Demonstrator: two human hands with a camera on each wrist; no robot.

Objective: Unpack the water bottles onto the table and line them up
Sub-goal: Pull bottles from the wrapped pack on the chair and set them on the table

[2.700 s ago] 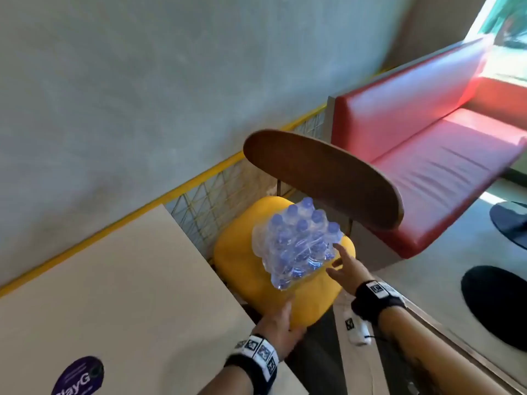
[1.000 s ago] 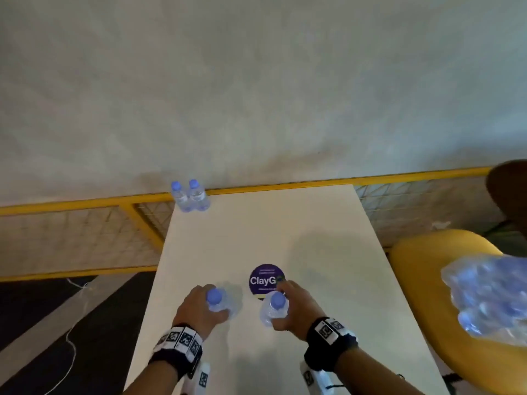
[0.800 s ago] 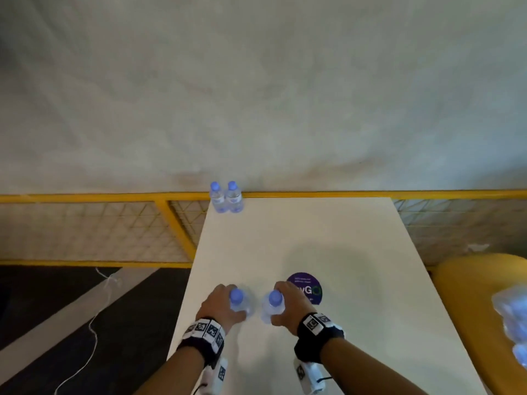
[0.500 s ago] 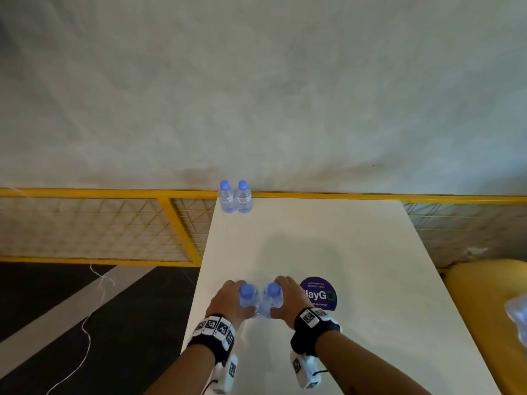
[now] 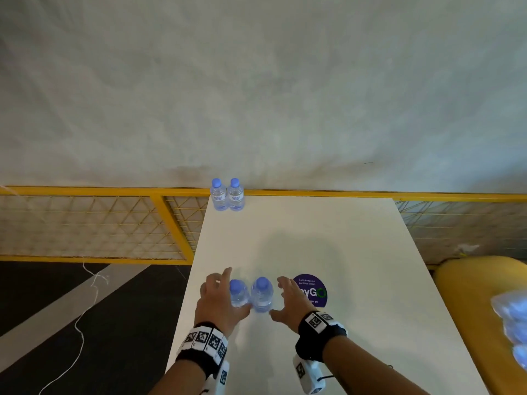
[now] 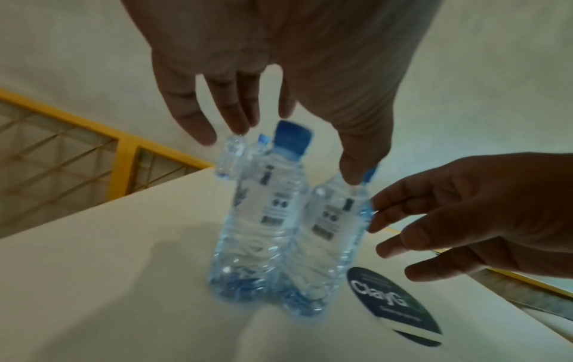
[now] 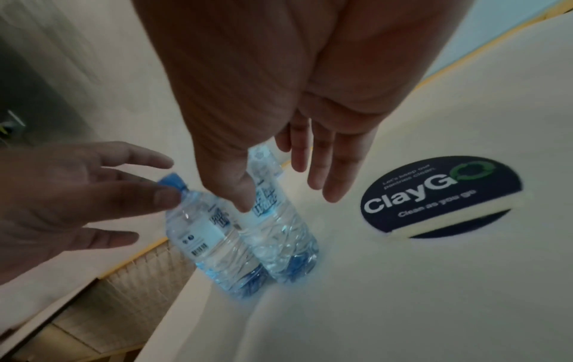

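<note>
Table (image 5: 328, 240), white top: two water bottles (image 5: 227, 195), blue caps, upright and touching side by side at the far left corner, against the yellow rail (image 5: 85, 191); left near bottle (image 5: 238, 293) and right near bottle (image 5: 261, 293), upright, touching each other, close to the left edge toward the near end; round purple ClayGo sticker (image 5: 312, 290) just right of them. Left hand (image 5: 218, 302): fingers spread wide, beside the left near bottle, gripping nothing. Right hand (image 5: 291, 302): fingers spread wide, beside the right near bottle, gripping nothing. Wrapped pack of bottles (image 5: 513, 326) on the yellow seat (image 5: 467, 295) off the table's right edge, partly out of frame
</note>
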